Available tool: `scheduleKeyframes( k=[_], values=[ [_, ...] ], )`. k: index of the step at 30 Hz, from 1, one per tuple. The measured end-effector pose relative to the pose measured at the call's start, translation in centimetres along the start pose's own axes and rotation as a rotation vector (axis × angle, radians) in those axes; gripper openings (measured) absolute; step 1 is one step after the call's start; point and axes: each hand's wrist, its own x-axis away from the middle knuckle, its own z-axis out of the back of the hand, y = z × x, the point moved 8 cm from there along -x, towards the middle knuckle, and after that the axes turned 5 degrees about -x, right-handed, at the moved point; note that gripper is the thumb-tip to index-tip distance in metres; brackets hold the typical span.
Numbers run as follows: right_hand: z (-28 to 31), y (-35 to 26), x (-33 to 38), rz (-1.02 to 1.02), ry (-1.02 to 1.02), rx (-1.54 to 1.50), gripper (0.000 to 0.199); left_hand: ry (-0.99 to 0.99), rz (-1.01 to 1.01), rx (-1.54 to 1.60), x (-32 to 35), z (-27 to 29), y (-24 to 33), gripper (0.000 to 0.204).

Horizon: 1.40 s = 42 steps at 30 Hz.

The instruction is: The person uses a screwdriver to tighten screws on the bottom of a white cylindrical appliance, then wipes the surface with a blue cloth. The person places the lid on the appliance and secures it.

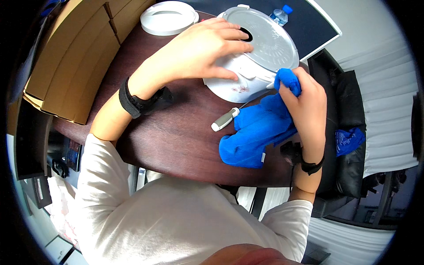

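Note:
A white appliance with a flower print and a round, grey translucent top stands on the dark wooden table; it resembles a rice cooker. My left hand lies with spread fingers on its near left side, fingertips by a black round hole in the top. Bunched in my right hand is a blue cloth, closed around one end near the appliance's right rim. The rest of the cloth drapes onto the table. Beside the cloth lies a screwdriver with a grey and white handle, its tip partly hidden.
A white ring-shaped part rests at the far left of the table. Cardboard boxes line the left edge. A bottle with a blue cap stands behind the appliance. To the right is a black sofa with a blue bag.

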Motion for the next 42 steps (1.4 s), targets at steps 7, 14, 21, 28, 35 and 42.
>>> scheduleKeyframes(
  k=[7, 14, 21, 28, 35, 42],
  values=[
    [-1.4, -5.7, -1.5, 0.315, 0.145, 0.022, 0.026, 0.071, 0.127, -0.045, 0.1, -0.6, -2.5, 0.077],
    [-3.3, -7.2, -2.5, 0.292, 0.138, 0.173, 0.032, 0.073, 0.119, -0.042, 0.3, -0.8, -2.5, 0.071],
    [-0.5, 0.4, -1.5, 0.096, 0.090, 0.290, 0.022, 0.061, 0.107, -0.130, -0.9, -0.7, -1.1, 0.065],
    [1.8, 9.7, -0.5, -0.233, 0.189, 0.042, 0.029, 0.101, 0.127, -0.117, -0.4, -1.3, -1.5, 0.066],
    [7.2, 13.8, 1.2, -0.168, 0.363, 0.116, 0.027, 0.066, 0.070, -0.103, -0.6, -0.6, -2.1, 0.067],
    [5.6, 15.1, 2.9, -0.218, 0.139, 0.058, 0.024, 0.085, 0.066, -0.119, -0.7, -0.7, -2.8, 0.066]
  ],
)
